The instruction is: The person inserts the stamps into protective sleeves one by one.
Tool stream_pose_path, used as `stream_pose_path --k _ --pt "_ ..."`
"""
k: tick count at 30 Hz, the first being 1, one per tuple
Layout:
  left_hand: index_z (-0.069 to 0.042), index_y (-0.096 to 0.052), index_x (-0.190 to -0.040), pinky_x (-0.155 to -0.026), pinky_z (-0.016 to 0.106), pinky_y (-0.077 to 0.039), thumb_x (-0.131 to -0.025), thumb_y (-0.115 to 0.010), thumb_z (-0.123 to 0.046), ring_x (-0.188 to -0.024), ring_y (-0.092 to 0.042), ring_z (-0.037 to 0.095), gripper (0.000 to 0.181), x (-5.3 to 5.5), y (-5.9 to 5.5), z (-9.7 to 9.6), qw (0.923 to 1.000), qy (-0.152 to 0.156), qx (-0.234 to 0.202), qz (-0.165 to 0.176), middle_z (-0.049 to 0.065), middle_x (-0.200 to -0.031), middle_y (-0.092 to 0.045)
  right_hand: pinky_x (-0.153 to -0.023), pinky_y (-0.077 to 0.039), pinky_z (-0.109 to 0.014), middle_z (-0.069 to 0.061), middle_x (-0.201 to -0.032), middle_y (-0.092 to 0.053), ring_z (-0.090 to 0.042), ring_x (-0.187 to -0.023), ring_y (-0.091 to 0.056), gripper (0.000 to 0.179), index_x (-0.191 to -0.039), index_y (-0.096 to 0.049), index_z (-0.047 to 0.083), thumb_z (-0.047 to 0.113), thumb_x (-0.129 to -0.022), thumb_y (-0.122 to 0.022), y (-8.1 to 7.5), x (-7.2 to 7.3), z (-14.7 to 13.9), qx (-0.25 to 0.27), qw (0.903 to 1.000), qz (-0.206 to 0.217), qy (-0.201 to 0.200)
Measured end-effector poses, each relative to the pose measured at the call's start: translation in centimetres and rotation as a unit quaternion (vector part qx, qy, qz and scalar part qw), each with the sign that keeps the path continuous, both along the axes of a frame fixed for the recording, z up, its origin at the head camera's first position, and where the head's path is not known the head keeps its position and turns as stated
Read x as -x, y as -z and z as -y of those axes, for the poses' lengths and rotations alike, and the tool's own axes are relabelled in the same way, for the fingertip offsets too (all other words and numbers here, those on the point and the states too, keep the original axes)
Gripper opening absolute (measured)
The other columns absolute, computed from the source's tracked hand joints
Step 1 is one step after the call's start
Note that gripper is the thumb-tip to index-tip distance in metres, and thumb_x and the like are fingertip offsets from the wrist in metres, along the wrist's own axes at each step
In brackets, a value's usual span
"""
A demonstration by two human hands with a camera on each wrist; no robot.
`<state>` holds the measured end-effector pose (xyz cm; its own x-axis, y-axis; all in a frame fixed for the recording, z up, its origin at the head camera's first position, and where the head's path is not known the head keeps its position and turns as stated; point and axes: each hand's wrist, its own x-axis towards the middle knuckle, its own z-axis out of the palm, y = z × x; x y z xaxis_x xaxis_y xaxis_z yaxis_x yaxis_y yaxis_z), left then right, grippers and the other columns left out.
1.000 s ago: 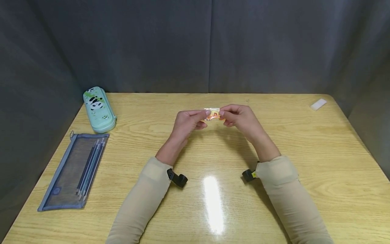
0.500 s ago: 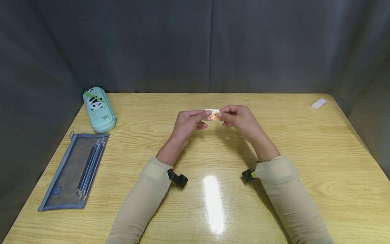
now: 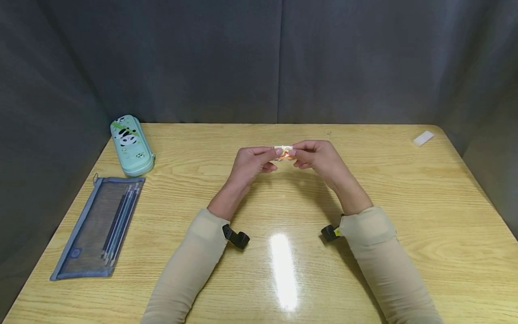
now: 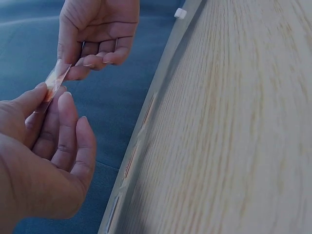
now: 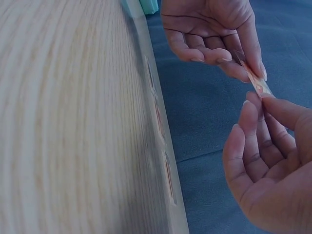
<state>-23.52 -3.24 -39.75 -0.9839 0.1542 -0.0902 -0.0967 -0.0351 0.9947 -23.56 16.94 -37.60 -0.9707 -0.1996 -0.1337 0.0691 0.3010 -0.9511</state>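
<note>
A small shiny plastic wrapper [image 3: 284,153] with orange and yellow print is held up above the table, stretched between both hands. My left hand [image 3: 249,163] pinches its left end between thumb and forefinger. At the right end, my right hand [image 3: 317,157] pinches it the same way. From the left wrist view, the wrapper [image 4: 54,82] looks thin and partly clear, tilted between the two thumbs. In the right wrist view it [image 5: 258,84] shows nearly edge-on. Whether anything is inside the wrapper I cannot tell.
On the wooden table [image 3: 259,270], a mint panda pencil case [image 3: 131,145] lies at the back left. In front of it is a blue mesh zip pouch [image 3: 97,227] holding several pencils. A small white block [image 3: 423,138] lies at the back right. Dark curtains [image 3: 194,63] surround the table.
The fingers have come slightly closer together on the wrapper. Its printed face has changed angle and looks more creased. Pouch, pencil case and white block have stayed put.
</note>
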Motion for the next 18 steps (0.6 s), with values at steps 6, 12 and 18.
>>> stream_pose_path --k 6,12,18 --pt "0.002 -0.076 -0.112 -0.066 0.022 -0.060 -0.091 -0.078 -0.023 -0.062 -0.069 0.006 0.032 0.04 0.12 -0.09 1.0000 -0.003 0.006 0.002 0.013 -0.101 -0.076 -0.081 -0.061 -0.030 0.006 -0.092 -0.070 -0.008 -0.076 -0.068 0.026 -0.119 -0.067 -0.005 0.013 -0.101 -0.060 -0.08 -0.08 0.05 0.006 1.0000 0.003 -0.001" --pt "0.000 -0.076 -0.112 -0.065 0.022 -0.060 -0.091 -0.079 -0.025 -0.062 -0.069 0.007 0.033 -0.04 0.18 -0.19 0.9999 -0.004 0.013 0.003 0.013 -0.101 -0.076 -0.082 -0.060 -0.030 0.005 -0.094 -0.070 -0.009 -0.077 -0.068 0.027 -0.118 -0.067 -0.005 0.015 -0.101 -0.062 0.00 -0.04 0.01 -0.001 1.0000 0.006 -0.002" --pt "-0.002 -0.076 -0.113 -0.070 0.030 -0.062 -0.092 -0.077 -0.025 -0.062 -0.070 0.008 0.031 -0.04 0.09 -0.09 0.9998 -0.006 0.021 0.004 0.011 -0.100 -0.075 -0.080 -0.060 -0.026 0.002 -0.094 -0.071 -0.009 -0.077 -0.067 0.027 -0.119 -0.067 -0.005 0.015 -0.101 -0.061 0.14 0.02 -0.24 -0.010 0.9999 0.010 0.008"
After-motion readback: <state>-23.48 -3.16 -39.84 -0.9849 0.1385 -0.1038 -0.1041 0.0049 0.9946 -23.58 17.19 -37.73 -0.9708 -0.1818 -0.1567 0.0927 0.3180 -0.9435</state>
